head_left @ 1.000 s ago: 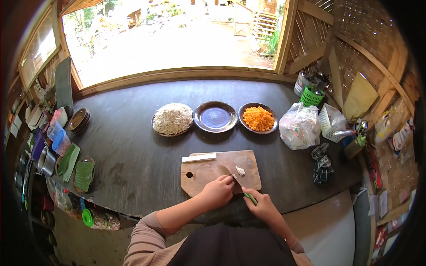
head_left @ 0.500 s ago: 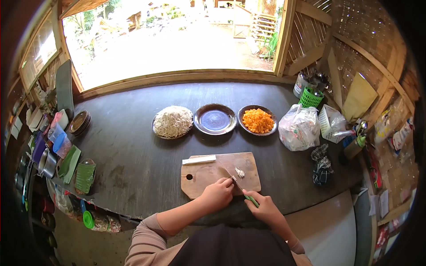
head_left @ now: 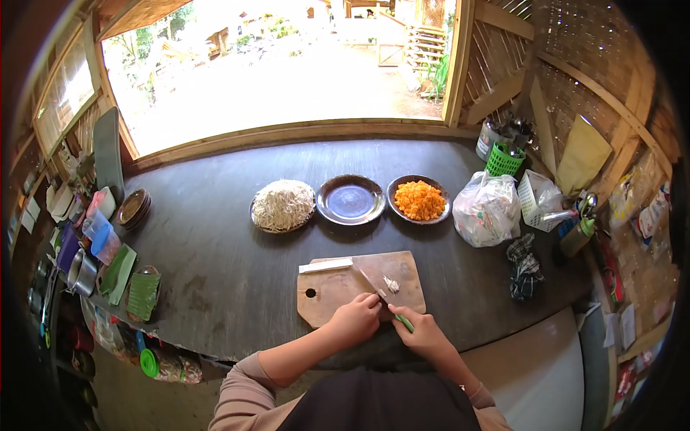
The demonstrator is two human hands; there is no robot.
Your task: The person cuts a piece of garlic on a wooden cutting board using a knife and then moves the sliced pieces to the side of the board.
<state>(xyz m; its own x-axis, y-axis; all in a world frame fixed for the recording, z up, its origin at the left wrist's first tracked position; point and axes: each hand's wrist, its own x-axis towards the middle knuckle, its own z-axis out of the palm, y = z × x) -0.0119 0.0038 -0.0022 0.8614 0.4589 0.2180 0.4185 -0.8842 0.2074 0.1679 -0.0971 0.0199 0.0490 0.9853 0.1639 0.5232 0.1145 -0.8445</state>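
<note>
My right hand (head_left: 422, 332) is wrapped round the green handle of a knife (head_left: 371, 279), whose blade lies over the wooden cutting board (head_left: 330, 289). Beside the blade, my left hand (head_left: 359, 316) has its fingers bent and pressed together at the board's near edge; what they hold is too small to make out. A little heap of white shreds (head_left: 391, 284) rests right of the blade. One long white strip (head_left: 325, 266) lies along the board's far left edge.
Beyond the board stand a plate of white shreds (head_left: 282, 205), a bare dark plate (head_left: 351, 200) and a plate of orange pieces (head_left: 419, 200). To the right are a plastic bag (head_left: 486, 208) and a dark cloth (head_left: 525, 266). Banana leaf pieces (head_left: 143, 293) lie left.
The view has shifted slightly, so the table's things appear a little lower and further right. Both hands stay at the board, and the knife has moved slightly beside my left fingers.
</note>
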